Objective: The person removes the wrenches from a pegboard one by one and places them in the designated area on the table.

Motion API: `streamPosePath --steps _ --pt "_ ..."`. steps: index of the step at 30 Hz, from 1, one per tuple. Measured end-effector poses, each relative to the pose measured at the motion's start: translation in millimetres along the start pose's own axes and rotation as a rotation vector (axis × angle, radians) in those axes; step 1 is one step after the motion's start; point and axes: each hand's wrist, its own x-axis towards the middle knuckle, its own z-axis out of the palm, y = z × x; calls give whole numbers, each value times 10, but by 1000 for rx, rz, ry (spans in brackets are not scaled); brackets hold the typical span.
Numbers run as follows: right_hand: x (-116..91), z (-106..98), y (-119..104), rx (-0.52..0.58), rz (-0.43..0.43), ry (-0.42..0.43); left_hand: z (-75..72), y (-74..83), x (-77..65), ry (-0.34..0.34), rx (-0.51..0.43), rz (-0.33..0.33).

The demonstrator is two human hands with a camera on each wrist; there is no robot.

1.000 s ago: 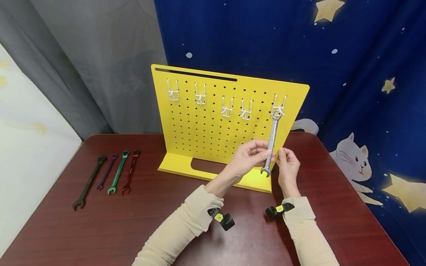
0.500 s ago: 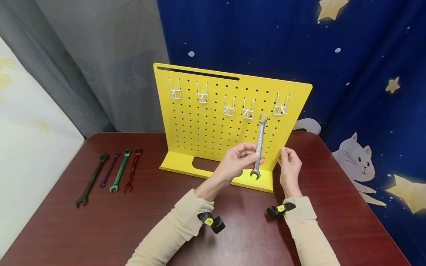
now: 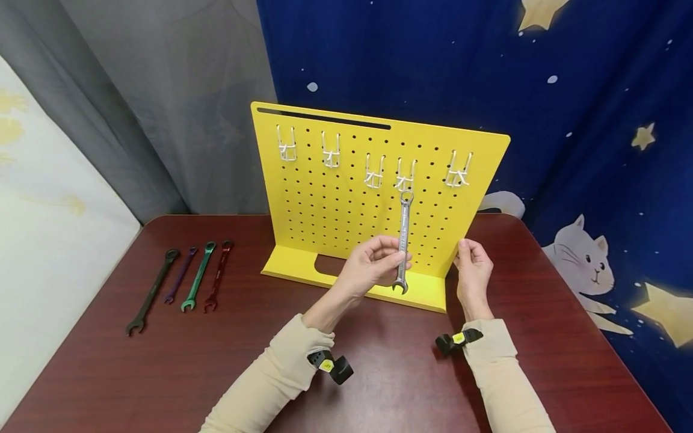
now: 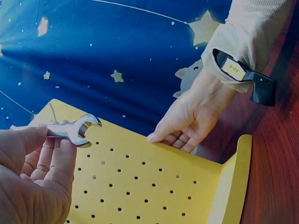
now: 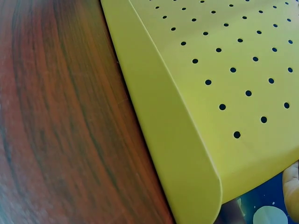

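Note:
My left hand [image 3: 368, 264] pinches a silver combination wrench [image 3: 403, 240] between thumb and fingers. In the head view the wrench stands nearly upright in front of the yellow pegboard [image 3: 335, 216], ring end up, just below the second white hook from the right [image 3: 404, 175]. Its open end shows past the fingertips in the left wrist view. My right hand [image 3: 474, 267] grips the pegboard's right edge, with the thumb on the front and the other fingers curled behind. Only a bit of that hand shows at the lower right of the right wrist view.
On the left of the table lie a black wrench [image 3: 153, 291], a purple wrench [image 3: 181, 275], a green wrench [image 3: 198, 276] and a red wrench [image 3: 219, 276]. More white double hooks [image 3: 287, 147] run along the board's upper part. Curtains hang behind the table [image 3: 379, 373].
My left hand has moved left with the silver wrench, from in front of the far-right hook to below the one beside it. My right hand stays at the board's edge.

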Motion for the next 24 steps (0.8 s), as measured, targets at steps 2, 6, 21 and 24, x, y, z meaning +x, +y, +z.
streamPosePath --steps 2,6,21,24 --pt "0 3 -5 2 -2 -5 -25 5 -20 5 -1 3" --pt "-1 5 -9 14 -6 -5 -75 11 -63 17 -7 8" --pt "0 -6 6 5 -9 4 -289 23 -227 84 -16 42" --pt "1 -6 9 5 -7 5 -324 31 -264 100 -29 37"
